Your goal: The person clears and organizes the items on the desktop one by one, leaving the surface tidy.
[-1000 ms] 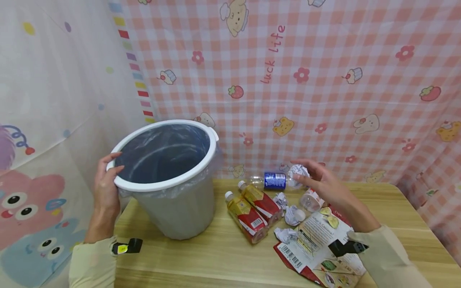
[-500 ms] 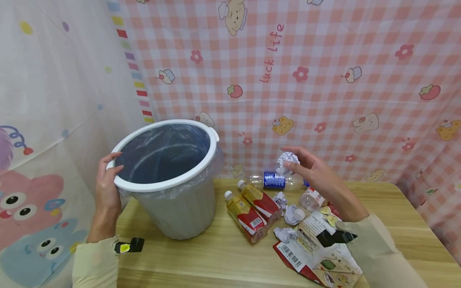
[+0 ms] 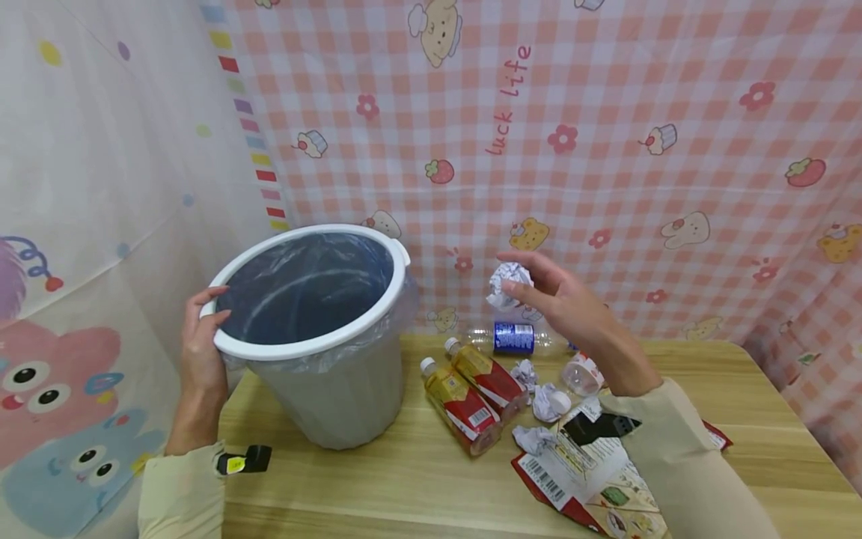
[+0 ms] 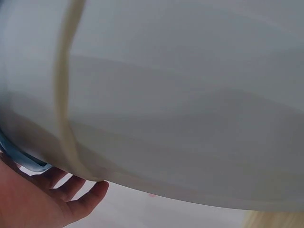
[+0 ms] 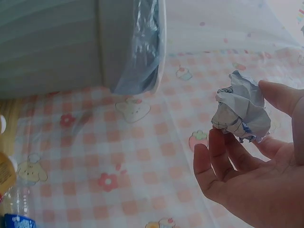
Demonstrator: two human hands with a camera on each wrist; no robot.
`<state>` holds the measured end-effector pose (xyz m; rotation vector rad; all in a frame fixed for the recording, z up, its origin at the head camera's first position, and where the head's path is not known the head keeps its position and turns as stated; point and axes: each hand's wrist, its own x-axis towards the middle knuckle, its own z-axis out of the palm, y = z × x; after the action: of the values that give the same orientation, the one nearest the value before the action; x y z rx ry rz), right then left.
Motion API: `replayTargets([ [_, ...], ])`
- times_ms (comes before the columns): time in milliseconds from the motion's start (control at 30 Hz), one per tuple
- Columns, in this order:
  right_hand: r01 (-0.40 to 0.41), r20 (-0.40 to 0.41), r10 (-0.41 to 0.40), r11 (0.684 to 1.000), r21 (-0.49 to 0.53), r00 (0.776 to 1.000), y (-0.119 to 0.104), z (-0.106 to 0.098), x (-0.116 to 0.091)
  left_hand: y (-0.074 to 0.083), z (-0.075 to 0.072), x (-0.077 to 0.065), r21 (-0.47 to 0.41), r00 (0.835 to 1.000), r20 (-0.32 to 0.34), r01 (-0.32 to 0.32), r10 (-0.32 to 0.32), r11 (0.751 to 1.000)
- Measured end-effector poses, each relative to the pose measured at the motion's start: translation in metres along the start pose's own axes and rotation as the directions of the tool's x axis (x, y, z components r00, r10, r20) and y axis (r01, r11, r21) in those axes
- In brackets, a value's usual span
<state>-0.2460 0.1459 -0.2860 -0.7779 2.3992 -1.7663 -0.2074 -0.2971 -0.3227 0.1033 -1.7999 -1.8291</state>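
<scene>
My left hand (image 3: pixel 202 355) grips the white rim of a grey trash bin (image 3: pixel 343 404) at its left side, thumb and a finger over the edge. A clear plastic bag lines the bin, and its mouth leans toward me. In the right wrist view, my right hand (image 5: pixel 256 175) pinches a crumpled paper ball (image 5: pixel 242 107) between thumb and fingers. That hand is in the air right of the bin, above a clear bottle with a blue label (image 3: pixel 513 338). In the left wrist view, the left hand's fingers (image 4: pixel 90 199) lie against the bin.
Two bottles of yellow drink with red labels (image 3: pixel 465 412) lie right of the bin. Beside them are several crumpled paper balls (image 3: pixel 548 403), a small clear bottle (image 3: pixel 582 374) and an opened chips bag (image 3: pixel 572 479). A checked curtain (image 3: pixel 606 187) hangs behind the wooden table (image 3: pixel 323 494).
My right hand has lifted the paper ball from beside the blue-labelled bottle and carried it up and left toward the bin. The left hand keeps its grip on the rim.
</scene>
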Motion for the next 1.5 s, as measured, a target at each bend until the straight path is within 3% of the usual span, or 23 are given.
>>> replayTargets([
  [300, 0.052, 0.012, -0.053, 0.998, 0.045, 0.999, -0.013, 0.010, 0.010, -0.002, 0.000, -0.001, 0.016, 1.000, -0.002, 0.007, -0.007, 1.000],
  [1233, 0.060, 0.049, -0.067, 0.990, 0.130, 0.997, -0.042, 0.050, 0.042, -0.004, 0.000, -0.001, 0.010, 1.000, -0.020, -0.022, 0.023, 1.000],
  [1500, 0.075, 0.026, -0.083, 0.972, 0.224, 0.996, -0.050, 0.068, 0.054, -0.003, 0.001, -0.001, 0.008, 0.999, -0.011, -0.031, 0.031, 0.999],
])
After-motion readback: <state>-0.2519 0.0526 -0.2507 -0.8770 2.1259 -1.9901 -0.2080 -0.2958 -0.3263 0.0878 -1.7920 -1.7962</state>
